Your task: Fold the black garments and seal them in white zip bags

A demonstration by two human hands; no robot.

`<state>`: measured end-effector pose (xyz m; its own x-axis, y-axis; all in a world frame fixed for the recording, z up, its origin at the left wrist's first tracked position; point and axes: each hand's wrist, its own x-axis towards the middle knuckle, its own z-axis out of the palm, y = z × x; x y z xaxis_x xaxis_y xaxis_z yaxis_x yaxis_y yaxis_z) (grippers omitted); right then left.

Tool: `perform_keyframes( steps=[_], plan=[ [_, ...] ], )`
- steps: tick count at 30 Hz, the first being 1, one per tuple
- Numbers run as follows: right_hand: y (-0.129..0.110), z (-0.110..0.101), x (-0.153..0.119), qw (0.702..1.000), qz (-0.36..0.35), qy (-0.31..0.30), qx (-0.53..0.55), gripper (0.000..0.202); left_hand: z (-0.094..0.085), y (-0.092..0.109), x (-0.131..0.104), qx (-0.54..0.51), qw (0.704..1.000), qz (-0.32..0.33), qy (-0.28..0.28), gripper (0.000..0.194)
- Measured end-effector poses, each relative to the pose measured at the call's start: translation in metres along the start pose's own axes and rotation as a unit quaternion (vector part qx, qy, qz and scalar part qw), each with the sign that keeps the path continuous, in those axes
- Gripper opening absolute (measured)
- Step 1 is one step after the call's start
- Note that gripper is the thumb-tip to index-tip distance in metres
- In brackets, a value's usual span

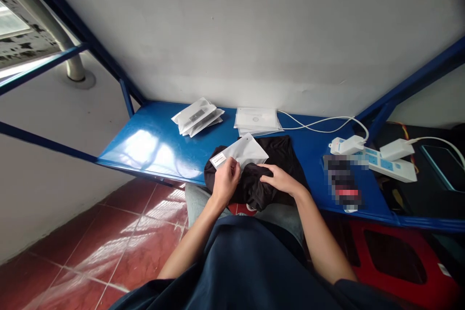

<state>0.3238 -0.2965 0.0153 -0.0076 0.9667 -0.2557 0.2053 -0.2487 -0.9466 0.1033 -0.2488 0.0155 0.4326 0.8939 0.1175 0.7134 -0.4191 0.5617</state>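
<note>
My left hand [226,177] pinches the near edge of a frosted plastic bag [249,149] that has a white label near its left corner. The bag lies tilted over dark fabric [290,155] spread along the table's front edge. In my right hand [279,179] is a bunched black cloth [256,185], gripped at its upper right side, close to the bag's mouth. Whether part of the cloth is inside the bag I cannot tell. Behind the bag lies a flat stack of frosted bags [256,118]. Several filled bags [196,115] are piled to its left.
A blue table [152,150] stands against the wall. At right, a white power strip [394,167] holds plugs with white cables, beside a blurred-out dark object [341,181]. A red plastic stool or chair [395,261] is below right.
</note>
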Motion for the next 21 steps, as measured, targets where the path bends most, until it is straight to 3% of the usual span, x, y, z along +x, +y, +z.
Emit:
perform_keyframes(
  steps=[3, 8, 11, 14, 18, 21],
  plan=[
    [-0.001, 0.008, 0.000, 0.999, 0.003, 0.036, 0.028, 0.049, -0.004, 0.002, -0.004, 0.022, 0.999, 0.034, -0.023, 0.021],
    [-0.001, 0.021, -0.005, 0.985, -0.029, 0.157, 0.072, 0.053, -0.010, 0.010, -0.012, 0.069, 0.995, 0.061, -0.033, 0.027],
    [-0.002, 0.028, -0.008, 0.991, -0.024, 0.122, 0.047, 0.049, -0.010, 0.016, -0.014, 0.115, 0.990, 0.076, -0.035, 0.029],
    [-0.003, 0.032, -0.005, 0.991, 0.006, 0.098, 0.095, 0.044, -0.008, 0.019, -0.014, 0.136, 0.987, 0.083, -0.035, 0.031],
    [0.000, 0.033, 0.006, 0.984, 0.012, 0.118, 0.130, 0.044, -0.005, 0.020, -0.016, 0.125, 0.986, 0.102, -0.034, 0.031],
    [0.000, 0.037, 0.013, 0.976, -0.006, 0.170, 0.136, 0.050, -0.002, 0.018, -0.020, 0.123, 0.984, 0.127, -0.035, 0.032]
  ],
)
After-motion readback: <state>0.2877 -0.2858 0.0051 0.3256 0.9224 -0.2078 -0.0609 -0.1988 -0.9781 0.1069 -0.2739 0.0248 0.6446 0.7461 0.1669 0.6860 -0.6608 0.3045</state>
